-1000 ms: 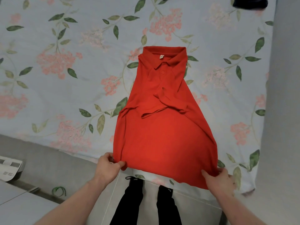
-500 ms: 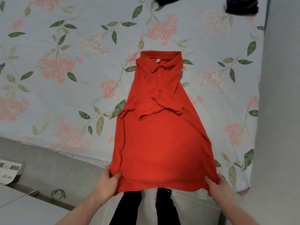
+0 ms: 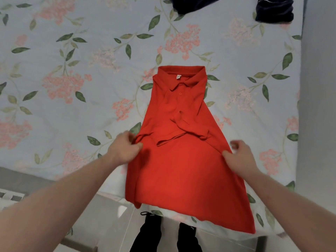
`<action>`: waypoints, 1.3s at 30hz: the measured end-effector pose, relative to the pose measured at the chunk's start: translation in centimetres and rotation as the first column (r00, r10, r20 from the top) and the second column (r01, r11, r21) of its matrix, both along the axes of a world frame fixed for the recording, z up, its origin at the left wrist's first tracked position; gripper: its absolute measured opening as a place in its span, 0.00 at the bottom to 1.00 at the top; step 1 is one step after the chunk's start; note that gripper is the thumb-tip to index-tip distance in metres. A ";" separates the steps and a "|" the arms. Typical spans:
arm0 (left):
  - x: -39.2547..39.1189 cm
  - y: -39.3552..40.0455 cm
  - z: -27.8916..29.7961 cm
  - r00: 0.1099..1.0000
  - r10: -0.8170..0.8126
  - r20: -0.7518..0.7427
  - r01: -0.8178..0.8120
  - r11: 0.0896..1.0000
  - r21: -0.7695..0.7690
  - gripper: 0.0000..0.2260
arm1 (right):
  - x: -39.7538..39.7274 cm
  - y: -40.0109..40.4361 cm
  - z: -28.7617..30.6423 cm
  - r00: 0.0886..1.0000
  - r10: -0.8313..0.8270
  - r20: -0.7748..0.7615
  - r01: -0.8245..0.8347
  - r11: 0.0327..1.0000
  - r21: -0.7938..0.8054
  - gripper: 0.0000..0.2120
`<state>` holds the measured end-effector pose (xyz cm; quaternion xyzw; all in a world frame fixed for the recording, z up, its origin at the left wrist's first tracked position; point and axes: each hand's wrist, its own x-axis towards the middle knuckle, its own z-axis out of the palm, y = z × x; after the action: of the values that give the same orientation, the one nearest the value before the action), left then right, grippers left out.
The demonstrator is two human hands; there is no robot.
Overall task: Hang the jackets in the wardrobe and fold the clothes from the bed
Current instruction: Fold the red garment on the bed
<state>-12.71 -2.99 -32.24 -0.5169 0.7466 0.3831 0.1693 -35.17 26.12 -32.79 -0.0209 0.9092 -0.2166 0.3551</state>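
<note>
We grip the red polo shirt (image 3: 183, 160) at mid-length: left hand (image 3: 125, 149) pinches its left edge, right hand (image 3: 240, 157) its right edge; its hem overhangs the floral bedsheet (image 3: 72, 88).

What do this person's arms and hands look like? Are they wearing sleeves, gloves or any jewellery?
Both forearms are bare all the way to the picture's edge, with no sleeves in view. The left hand and right hand wear no gloves. No watch, bracelet or ring shows, though the hands are somewhat blurred.
</note>
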 end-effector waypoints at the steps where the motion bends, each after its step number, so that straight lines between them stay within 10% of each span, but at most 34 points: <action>1: -2.2 -0.9 0.0 0.999 0.004 -0.034 -0.005 1.000 -0.013 0.14 | -1.2 -2.3 0.0 1.000 -0.001 -0.008 0.000 0.999 -0.037 0.27; 8: -13.7 -5.5 -0.7 0.956 0.229 -0.182 -0.211 0.971 0.115 0.26 | -8.1 -14.8 -2.1 0.975 -0.178 0.133 0.208 0.941 -0.266 0.46; 18: -18.3 -8.3 -2.7 0.653 0.738 -0.170 -0.497 0.587 0.639 0.05 | -10.1 -20.7 -3.2 0.881 -0.223 0.417 0.387 0.847 -0.365 0.19; 23: -19.5 -8.8 -2.9 0.722 0.665 -0.188 -0.435 0.649 0.625 0.07 | -10.3 -21.4 -3.3 0.895 -0.226 0.384 0.383 0.831 -0.404 0.07; 39: -25.8 -12.8 7.4 0.578 0.571 -0.582 -0.356 0.819 0.450 0.17 | -16.9 -24.2 7.5 0.981 -0.110 0.162 0.191 0.725 -0.661 0.11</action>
<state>-38.48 -15.80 -24.86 -0.4826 0.5264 0.6817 -0.1590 -52.02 1.93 -25.26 -0.0619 0.7464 -0.5596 0.3548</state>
